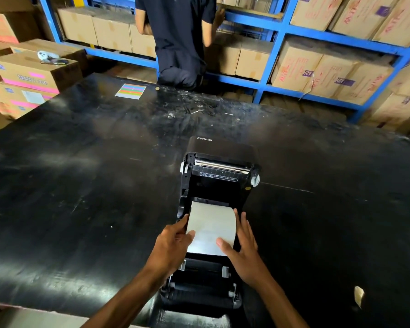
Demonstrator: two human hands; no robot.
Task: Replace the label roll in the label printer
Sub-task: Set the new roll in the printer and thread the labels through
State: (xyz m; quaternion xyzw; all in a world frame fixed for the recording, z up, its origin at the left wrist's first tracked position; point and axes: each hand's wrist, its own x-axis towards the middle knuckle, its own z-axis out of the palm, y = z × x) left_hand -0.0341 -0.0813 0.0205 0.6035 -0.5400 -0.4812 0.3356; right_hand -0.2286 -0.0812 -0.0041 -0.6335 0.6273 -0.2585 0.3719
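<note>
A black label printer (223, 183) stands on the black table with its lid swung up and back. A white label roll (211, 223) lies in its open bay, its loose paper end drawn toward me. My left hand (173, 245) grips the roll's left side, thumb on top of the paper. My right hand (243, 249) holds the right side, fingers along the edge and thumb pressing on the sheet. The roll's core and the bay's holders are hidden under the paper.
The black table (81, 185) spreads wide on both sides. A coloured striped card (130, 90) lies far back, a paper scrap (359, 295) at the right front. A person in dark clothes (178, 39) stands at blue shelves (279, 27) of cartons. Stacked cartons (33, 74) sit left.
</note>
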